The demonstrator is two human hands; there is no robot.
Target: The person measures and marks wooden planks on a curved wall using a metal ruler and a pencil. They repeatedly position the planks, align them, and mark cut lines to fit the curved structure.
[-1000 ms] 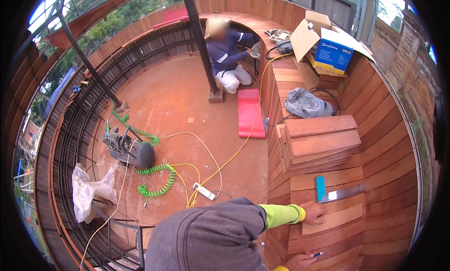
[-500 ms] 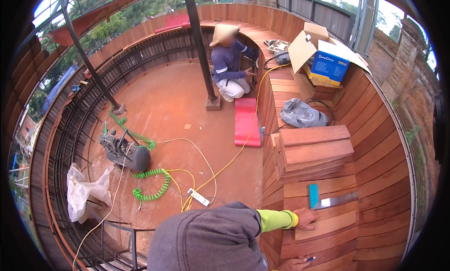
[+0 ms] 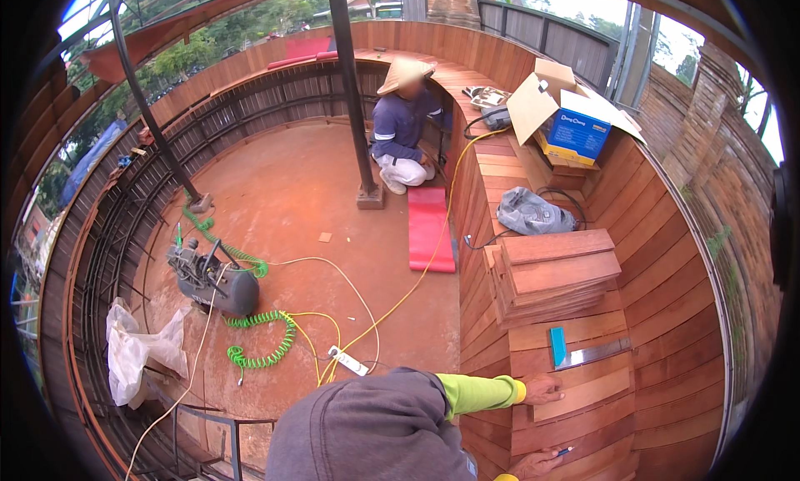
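My left hand point(image 3: 542, 388), in a lime sleeve with a yellow cuff, lies with its fingers stretched out on the left end of a short wooden board point(image 3: 587, 394). That board rests on the slatted bench. Nearer the lower edge, my right hand point(image 3: 537, 463) pinches a slim blue pen or pencil point(image 3: 565, 451), its tip pointing right over the reddish slats. Just beyond my left hand sits a try square point(image 3: 557, 346) with a teal stock; its steel blade reaches right across the slats. My grey-clad shoulder fills the bottom middle.
Stacked boards point(image 3: 558, 264), a grey bag point(image 3: 536, 212) and an open carton point(image 3: 579, 131) stand farther along the curved bench. A co-worker point(image 3: 404, 119) in a straw hat crouches by a red sheet point(image 3: 432, 231). A compressor point(image 3: 218, 285), green hose and power strip point(image 3: 348, 361) lie on the floor.
My right hand with the pen or pencil has moved slightly up and right. My left hand stays on the board. The co-worker's near hand has lowered, and the whole view has shifted a little.
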